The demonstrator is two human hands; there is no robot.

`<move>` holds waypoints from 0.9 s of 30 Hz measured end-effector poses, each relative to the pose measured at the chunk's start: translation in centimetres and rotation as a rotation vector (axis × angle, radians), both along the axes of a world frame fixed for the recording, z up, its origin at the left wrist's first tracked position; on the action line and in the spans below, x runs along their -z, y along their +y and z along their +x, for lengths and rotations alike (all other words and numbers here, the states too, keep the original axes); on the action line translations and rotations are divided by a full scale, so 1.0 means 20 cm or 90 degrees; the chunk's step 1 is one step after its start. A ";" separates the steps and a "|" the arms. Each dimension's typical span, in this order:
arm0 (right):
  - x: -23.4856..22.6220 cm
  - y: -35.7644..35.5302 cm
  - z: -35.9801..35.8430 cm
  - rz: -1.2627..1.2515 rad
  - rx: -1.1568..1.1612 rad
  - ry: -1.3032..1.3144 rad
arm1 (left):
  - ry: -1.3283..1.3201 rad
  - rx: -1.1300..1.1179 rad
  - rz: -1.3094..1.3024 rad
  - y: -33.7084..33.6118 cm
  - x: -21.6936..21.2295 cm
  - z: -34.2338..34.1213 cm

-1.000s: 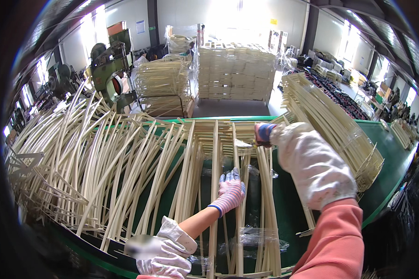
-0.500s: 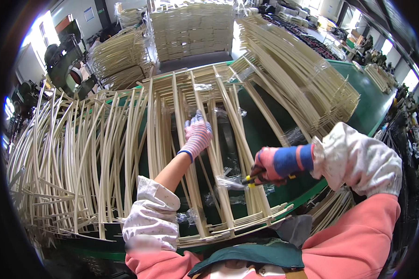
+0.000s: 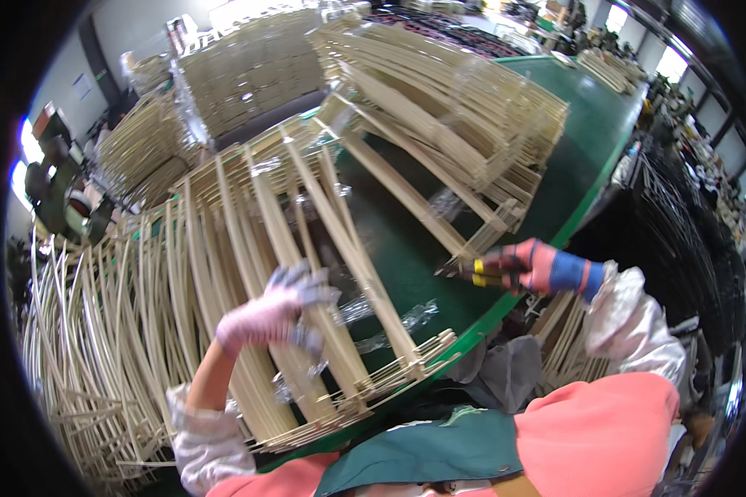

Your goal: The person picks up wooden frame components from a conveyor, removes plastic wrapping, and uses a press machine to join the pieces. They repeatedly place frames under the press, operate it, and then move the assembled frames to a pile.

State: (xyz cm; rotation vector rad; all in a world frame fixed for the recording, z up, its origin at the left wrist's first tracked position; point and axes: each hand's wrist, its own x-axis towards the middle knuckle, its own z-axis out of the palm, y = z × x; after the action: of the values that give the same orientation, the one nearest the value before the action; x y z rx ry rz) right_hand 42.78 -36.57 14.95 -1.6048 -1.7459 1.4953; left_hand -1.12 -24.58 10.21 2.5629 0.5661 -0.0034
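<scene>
My left hand (image 3: 278,311), in a pink and grey glove, hovers over or touches long pale wooden slats (image 3: 340,348); its fingers are spread and slightly blurred. In its pink and blue glove, my right hand (image 3: 535,267) is closed around black-and-yellow pliers (image 3: 482,273), their dark tip pointing left. That tip is near the lower end of a slatted wooden frame (image 3: 460,244). Torn clear plastic film (image 3: 402,323) lies among the slats and on the green table (image 3: 588,124).
Many curved pale strips (image 3: 116,331) lean together at the left. A stack of wooden frames (image 3: 456,108) stands on the table's far side. Behind it is a film-wrapped stack (image 3: 249,70). Dark rods (image 3: 655,232) lie to the right, beyond the table's green edge.
The view has turned, shifting the table contents leftward. My left hand has lifted its fingers off the slats and spread them. My right hand has moved the pliers away from the plastic film toward the right-hand frame.
</scene>
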 end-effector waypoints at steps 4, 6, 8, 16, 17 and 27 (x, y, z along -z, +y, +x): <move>0.81 -0.32 0.35 0.160 0.002 -0.405 | 0.108 0.047 0.247 -0.27 0.00 0.04; 1.23 -0.34 0.48 0.262 -0.039 -0.592 | -0.032 -0.039 0.258 -0.28 -0.01 0.04; 1.55 -0.30 0.56 0.407 0.005 -0.669 | -0.205 -0.137 0.279 -0.27 -0.04 0.02; 1.65 -0.06 0.04 0.633 -0.121 -0.314 | -0.040 -0.314 0.112 -0.64 -0.12 0.02; 1.60 -0.05 -0.13 0.582 -0.114 -0.322 | 0.002 -0.311 0.058 -0.71 -0.12 0.06; 0.47 0.51 -0.73 0.833 -0.290 0.060 | 0.092 -0.372 0.236 -0.75 -0.05 0.05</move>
State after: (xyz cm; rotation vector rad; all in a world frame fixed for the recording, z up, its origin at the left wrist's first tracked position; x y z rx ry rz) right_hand 28.24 -26.28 5.48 -0.4592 -2.2910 0.2383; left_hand -0.05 -39.67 11.24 2.6505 1.4698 0.1301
